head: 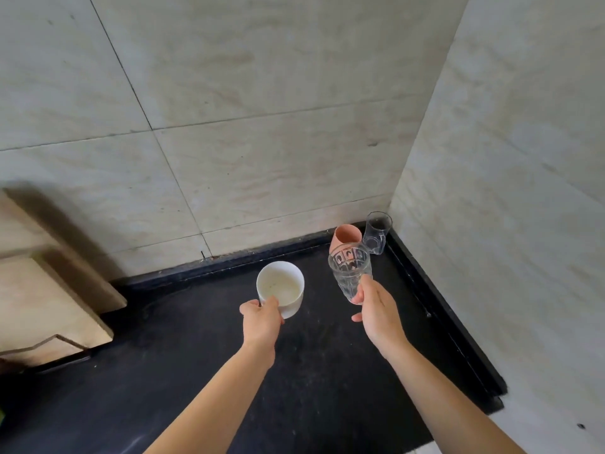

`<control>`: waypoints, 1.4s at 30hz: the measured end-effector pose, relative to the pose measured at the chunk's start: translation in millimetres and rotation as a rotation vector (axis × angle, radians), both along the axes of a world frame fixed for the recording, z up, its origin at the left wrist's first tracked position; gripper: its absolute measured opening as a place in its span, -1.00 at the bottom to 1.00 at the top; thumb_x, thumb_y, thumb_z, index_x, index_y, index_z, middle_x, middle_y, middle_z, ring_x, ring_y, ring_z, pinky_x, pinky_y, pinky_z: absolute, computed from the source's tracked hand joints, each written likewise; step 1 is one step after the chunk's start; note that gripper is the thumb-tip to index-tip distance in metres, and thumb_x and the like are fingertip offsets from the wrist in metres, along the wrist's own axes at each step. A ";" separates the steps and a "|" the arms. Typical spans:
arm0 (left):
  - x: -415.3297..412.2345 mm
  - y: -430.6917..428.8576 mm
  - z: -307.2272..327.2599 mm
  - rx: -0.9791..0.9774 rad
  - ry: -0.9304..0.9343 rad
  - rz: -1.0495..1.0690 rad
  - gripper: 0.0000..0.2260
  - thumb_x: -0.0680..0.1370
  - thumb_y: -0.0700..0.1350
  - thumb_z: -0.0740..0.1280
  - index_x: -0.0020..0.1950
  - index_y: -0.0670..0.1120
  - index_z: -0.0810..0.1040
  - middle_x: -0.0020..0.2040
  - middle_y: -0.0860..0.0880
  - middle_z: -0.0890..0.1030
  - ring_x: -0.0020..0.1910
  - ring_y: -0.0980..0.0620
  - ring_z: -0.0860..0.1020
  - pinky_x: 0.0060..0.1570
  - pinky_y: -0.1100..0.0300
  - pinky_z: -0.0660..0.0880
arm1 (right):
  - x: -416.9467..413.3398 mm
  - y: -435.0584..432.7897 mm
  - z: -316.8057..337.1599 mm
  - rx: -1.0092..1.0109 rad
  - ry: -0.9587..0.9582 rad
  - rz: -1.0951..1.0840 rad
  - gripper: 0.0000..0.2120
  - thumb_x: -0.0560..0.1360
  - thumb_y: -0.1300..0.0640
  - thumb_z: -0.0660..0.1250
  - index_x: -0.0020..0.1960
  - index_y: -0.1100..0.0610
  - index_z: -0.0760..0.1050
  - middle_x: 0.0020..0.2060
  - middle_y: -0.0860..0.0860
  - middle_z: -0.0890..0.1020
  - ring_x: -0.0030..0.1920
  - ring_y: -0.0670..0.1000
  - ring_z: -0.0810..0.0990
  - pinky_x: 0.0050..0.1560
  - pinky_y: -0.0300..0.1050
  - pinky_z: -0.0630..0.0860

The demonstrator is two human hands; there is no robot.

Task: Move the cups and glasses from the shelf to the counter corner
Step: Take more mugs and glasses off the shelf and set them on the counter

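My left hand [262, 321] grips a white cup [281, 286] by its near side, holding it upright above the black counter [203, 371]. My right hand [376, 311] holds a clear patterned glass [349, 271] near its base, tilted slightly away from me. Behind that glass stands a terracotta-pink cup [347, 235], partly hidden by it. A clear glass mug [378, 232] sits in the very corner, against the two walls.
Tiled walls close the counter at the back and on the right, with a raised black rim [442, 309] along both. A beige stepped stone shelf [49, 290] juts out at the left.
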State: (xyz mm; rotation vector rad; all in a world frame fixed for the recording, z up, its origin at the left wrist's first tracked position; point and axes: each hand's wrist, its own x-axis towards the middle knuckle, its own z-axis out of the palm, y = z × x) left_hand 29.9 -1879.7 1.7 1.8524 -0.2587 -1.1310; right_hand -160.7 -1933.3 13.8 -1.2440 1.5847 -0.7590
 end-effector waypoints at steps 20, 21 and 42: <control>1.0 -161.3 -140.9 0.031 0.052 0.195 -0.59 0.59 -0.10 0.18 0.38 -0.29 0.37 -0.35 -0.02 0.43 -0.27 0.04 0.39 0.26 -0.04 0.42 | 75.2 -164.1 -167.0 0.277 -0.286 0.049 -0.67 0.72 -0.03 0.13 -0.02 0.17 0.52 -0.01 0.09 0.60 0.03 0.03 0.62 -0.32 -0.51 0.46; 0.5 -165.2 -145.3 0.033 0.055 0.207 -0.59 0.59 -0.09 0.18 0.37 -0.28 0.37 -0.35 -0.02 0.43 -0.27 0.04 0.38 0.29 -0.07 0.41 | 76.0 -168.1 -170.7 0.277 -0.293 0.048 -0.65 0.72 -0.02 0.12 -0.03 0.20 0.51 -0.01 0.10 0.60 0.03 0.04 0.62 -0.31 -0.51 0.46; 13.1 -146.7 -102.6 0.054 -0.496 -0.124 -0.49 0.66 0.14 0.11 0.56 -0.07 0.27 0.45 -0.06 0.41 0.49 -0.07 0.24 0.43 -0.02 0.25 | 65.2 -183.3 -122.2 -0.059 0.141 0.313 -0.63 0.67 -0.01 0.23 0.43 0.10 0.41 0.33 0.02 0.50 0.33 0.02 0.50 0.21 -0.11 0.45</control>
